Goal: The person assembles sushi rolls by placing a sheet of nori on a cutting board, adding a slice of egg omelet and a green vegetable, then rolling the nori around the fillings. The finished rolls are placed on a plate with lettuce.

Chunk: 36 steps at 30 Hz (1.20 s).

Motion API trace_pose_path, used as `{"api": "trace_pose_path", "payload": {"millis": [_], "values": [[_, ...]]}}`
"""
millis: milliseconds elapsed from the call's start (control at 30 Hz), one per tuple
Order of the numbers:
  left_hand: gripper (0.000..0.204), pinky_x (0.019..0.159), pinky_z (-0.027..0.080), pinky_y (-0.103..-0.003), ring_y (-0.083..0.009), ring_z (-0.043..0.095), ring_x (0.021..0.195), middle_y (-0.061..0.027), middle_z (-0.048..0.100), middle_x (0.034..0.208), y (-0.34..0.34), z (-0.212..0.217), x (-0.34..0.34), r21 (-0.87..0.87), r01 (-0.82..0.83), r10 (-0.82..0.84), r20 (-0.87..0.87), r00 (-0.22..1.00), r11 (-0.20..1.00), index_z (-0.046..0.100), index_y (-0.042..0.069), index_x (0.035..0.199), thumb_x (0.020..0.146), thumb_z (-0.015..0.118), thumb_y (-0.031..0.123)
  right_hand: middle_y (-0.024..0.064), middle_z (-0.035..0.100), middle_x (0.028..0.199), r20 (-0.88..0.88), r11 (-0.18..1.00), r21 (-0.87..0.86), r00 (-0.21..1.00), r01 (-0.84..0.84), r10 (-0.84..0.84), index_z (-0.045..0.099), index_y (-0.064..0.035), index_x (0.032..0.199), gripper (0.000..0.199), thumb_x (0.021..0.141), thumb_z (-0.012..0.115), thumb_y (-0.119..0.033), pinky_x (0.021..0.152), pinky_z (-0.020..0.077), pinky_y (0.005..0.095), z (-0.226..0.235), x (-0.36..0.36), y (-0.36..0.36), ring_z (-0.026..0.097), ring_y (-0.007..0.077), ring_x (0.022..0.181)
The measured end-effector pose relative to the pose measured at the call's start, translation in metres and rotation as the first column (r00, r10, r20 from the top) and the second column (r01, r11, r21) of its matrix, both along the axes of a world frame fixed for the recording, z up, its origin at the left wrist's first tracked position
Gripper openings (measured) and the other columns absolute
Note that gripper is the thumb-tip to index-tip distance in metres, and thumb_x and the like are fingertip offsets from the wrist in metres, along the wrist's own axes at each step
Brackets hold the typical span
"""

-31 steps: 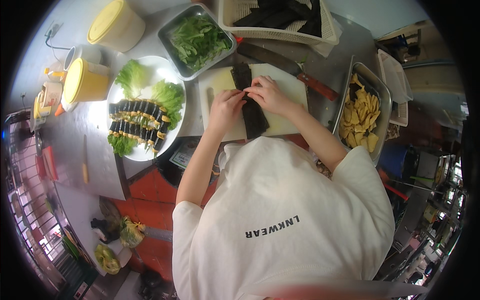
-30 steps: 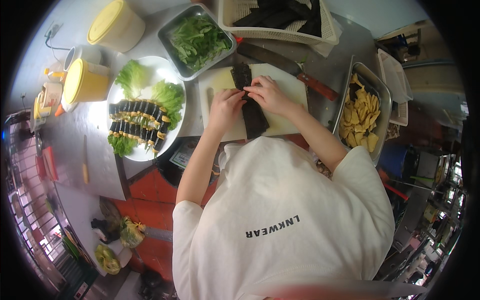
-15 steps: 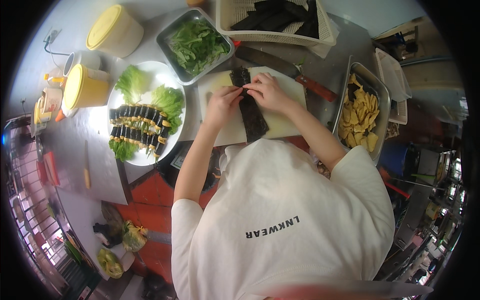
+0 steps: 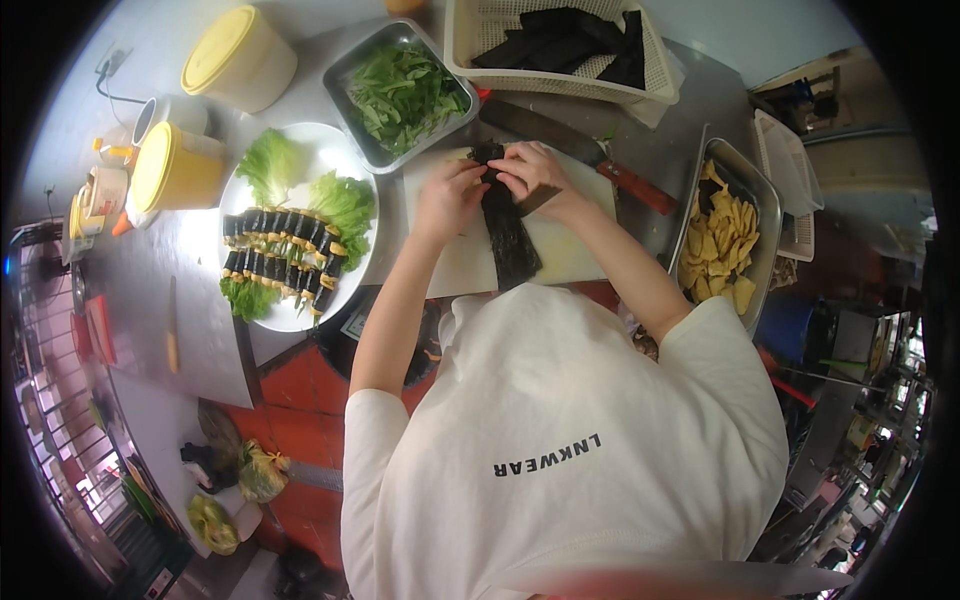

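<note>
A dark, wrinkled seaweed strip (image 4: 513, 240) lies lengthwise on the white cutting board (image 4: 575, 235), running from near my body to the far edge. My left hand (image 4: 448, 197) is closed with its fingertips on the strip's left side, near its far end. Opposite it, my right hand (image 4: 532, 172) pinches the same far part from the right. The fingertips nearly meet over the strip, and whatever lies under them is hidden. Just beyond the hands rests a long-bladed knife with a wooden handle (image 4: 640, 188).
Left of the board is a white plate (image 4: 340, 270) with lettuce and black-wrapped rolls. Beyond stand a metal tray (image 4: 365, 155) of green leaves and a cream basket (image 4: 560, 82) of black strips. A metal pan (image 4: 766, 205) of yellow pieces sits right. Lidded tubs (image 4: 240, 60) stand far left.
The view has shifted slightly, so the tabletop things appear a little further right. Both hands stay at the strip's far end, with small finger movements.
</note>
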<state>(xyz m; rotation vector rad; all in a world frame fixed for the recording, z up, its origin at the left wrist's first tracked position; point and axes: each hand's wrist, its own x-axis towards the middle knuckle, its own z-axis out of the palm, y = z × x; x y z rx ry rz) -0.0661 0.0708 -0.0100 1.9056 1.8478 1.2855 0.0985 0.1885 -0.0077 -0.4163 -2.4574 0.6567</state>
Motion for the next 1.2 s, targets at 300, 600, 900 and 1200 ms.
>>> {"api": "trace_pose_path", "payload": {"millis": [300, 600, 900, 1200], "values": [[0.021, 0.082, 0.046, -0.041, -0.0337, 0.056, 0.094, -0.0134, 0.061, 0.1, 0.018, 0.006, -0.012, -0.15, 0.0, -0.007, -0.047, 0.999, 0.989, 0.066, 0.0, 0.096, 0.076, 0.069, 0.007, 0.0071, 0.059, 0.097, -0.069, 0.985, -0.152, 0.995, -0.076, 0.067, 0.068, -0.0077, 0.098, 0.022, 0.076, 0.069, -0.011, 0.08, 0.0464, 0.0383, 0.008, -0.008, 0.007, 0.056, 0.0265, 0.091], [0.026, 0.083, 0.045, -0.04, -0.0278, 0.056, 0.099, -0.0075, 0.062, 0.105, 0.014, 0.013, -0.003, 0.086, -0.069, 0.092, -0.296, 0.951, 0.994, 0.067, 0.004, 0.098, 0.072, 0.07, 0.007, 0.0077, 0.06, 0.098, -0.084, 0.992, 0.1, 0.994, 0.078, -0.069, 0.068, -0.0077, 0.099, 0.024, 0.075, 0.069, -0.009, 0.08, 0.0466, 0.0386, -0.006, -0.023, 0.019, 0.056, 0.0274, 0.092], [0.023, 0.083, 0.046, -0.038, -0.0294, 0.055, 0.097, -0.0115, 0.058, 0.107, 0.015, 0.019, 0.012, 0.13, -0.215, 0.231, -0.129, 0.964, 0.968, 0.065, 0.003, 0.101, 0.078, 0.062, 0.004, 0.0089, 0.061, 0.107, -0.055, 0.985, 0.15, 0.996, 0.081, -0.073, 0.062, -0.0066, 0.105, 0.038, 0.068, 0.068, -0.006, 0.087, 0.0452, 0.0413, -0.008, -0.025, 0.015, 0.056, 0.0293, 0.103], [0.027, 0.089, 0.049, -0.033, -0.0209, 0.061, 0.1, -0.0119, 0.059, 0.108, -0.013, -0.006, 0.048, -0.365, 0.301, 0.289, 0.918, 0.271, 0.881, 0.051, 0.001, 0.114, 0.096, 0.051, 0.02, 0.0085, 0.062, 0.101, -0.044, 0.986, 0.092, 0.989, 0.142, -0.139, 0.062, -0.0056, 0.103, 0.031, 0.071, 0.063, -0.006, 0.087, 0.0446, 0.0396, -0.006, -0.033, 0.014, 0.057, 0.0278, 0.098]]}}
